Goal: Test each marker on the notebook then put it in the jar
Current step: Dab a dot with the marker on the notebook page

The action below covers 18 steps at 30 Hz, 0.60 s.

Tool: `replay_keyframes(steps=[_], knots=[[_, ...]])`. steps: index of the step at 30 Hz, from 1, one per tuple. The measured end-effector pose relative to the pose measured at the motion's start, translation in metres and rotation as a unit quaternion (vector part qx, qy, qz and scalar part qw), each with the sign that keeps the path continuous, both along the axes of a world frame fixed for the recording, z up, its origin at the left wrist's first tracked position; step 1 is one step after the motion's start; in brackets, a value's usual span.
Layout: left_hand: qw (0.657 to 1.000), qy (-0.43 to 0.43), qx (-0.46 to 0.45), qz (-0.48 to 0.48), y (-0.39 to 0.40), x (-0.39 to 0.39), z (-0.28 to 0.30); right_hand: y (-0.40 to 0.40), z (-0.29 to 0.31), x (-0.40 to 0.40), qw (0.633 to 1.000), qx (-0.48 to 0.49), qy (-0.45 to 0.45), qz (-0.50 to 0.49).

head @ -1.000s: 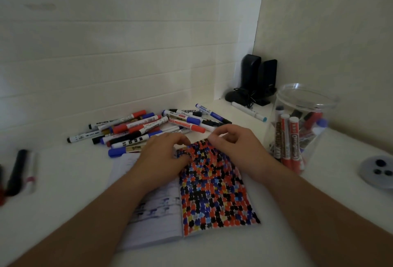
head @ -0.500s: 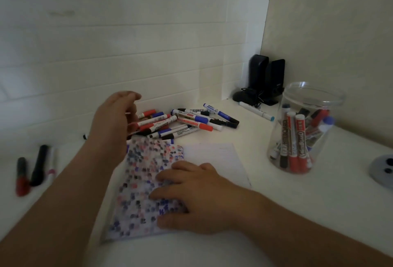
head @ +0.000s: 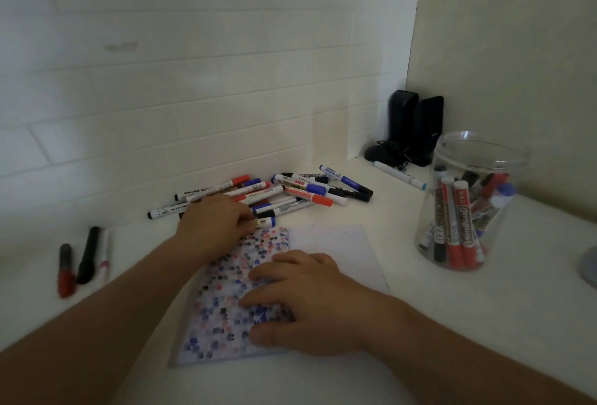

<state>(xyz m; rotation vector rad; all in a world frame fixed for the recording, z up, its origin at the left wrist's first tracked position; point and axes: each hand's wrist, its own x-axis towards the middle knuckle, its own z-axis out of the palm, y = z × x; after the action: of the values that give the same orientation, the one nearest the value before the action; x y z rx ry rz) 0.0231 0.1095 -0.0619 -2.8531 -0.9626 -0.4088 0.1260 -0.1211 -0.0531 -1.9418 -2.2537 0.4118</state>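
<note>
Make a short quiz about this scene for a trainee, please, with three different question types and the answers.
1. True or false: the jar lies on its side.
2. Which hand rests flat on the notebook? A) left B) right
3. Fill in: the left hand grips a marker with a ____ cap.

Key: 1 false, it stands upright with markers inside; 2 B, the right hand; 3 blue.

My left hand (head: pixel 217 223) pinches a blue-capped white marker (head: pixel 267 222) beside the marker pile (head: pixel 284 192); my right hand (head: pixel 310 301) lies flat on the ink-dotted open notebook (head: pixel 226 295); clear plastic jar (head: pixel 465 201) stands right.
</note>
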Motion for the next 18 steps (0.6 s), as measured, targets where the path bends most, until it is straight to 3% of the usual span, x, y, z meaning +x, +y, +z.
replay_keyframes(steps=[3,5,7,9,12,14,15,16,17,18], knots=[[0.993,0.007,0.114,0.010,-0.006,0.003,-0.002,0.001,-0.003,0.001,1.000,0.005,0.005,-0.001],[0.986,-0.039,0.161,0.006,-0.021,0.008,0.012,0.002,-0.004,0.002,1.000,0.013,0.016,-0.003],[0.980,-0.134,0.145,-0.035,-0.045,0.015,0.040,0.002,-0.006,0.004,0.998,0.029,0.057,-0.011],[0.959,-0.266,0.027,-0.090,-0.072,0.021,0.072,0.002,-0.003,0.010,0.981,0.034,0.183,-0.053],[0.858,-0.413,-0.261,-0.157,-0.097,0.030,0.091,0.005,0.001,0.028,0.887,0.065,0.410,-0.204],[0.807,-0.399,-0.401,-0.173,-0.102,0.033,0.077,0.008,0.000,0.043,0.793,0.106,0.519,-0.301],[0.799,-0.368,-0.443,-0.175,-0.101,0.034,0.062,0.008,0.001,0.050,0.741,0.118,0.576,-0.324],[0.812,-0.324,-0.454,-0.173,-0.098,0.034,0.046,0.008,0.000,0.056,0.700,0.123,0.624,-0.325],[0.841,-0.272,-0.434,-0.177,-0.094,0.033,0.029,0.008,0.000,0.059,0.678,0.124,0.655,-0.309],[0.870,-0.224,-0.396,-0.192,-0.092,0.030,0.017,0.007,0.000,0.062,0.683,0.125,0.660,-0.286]])
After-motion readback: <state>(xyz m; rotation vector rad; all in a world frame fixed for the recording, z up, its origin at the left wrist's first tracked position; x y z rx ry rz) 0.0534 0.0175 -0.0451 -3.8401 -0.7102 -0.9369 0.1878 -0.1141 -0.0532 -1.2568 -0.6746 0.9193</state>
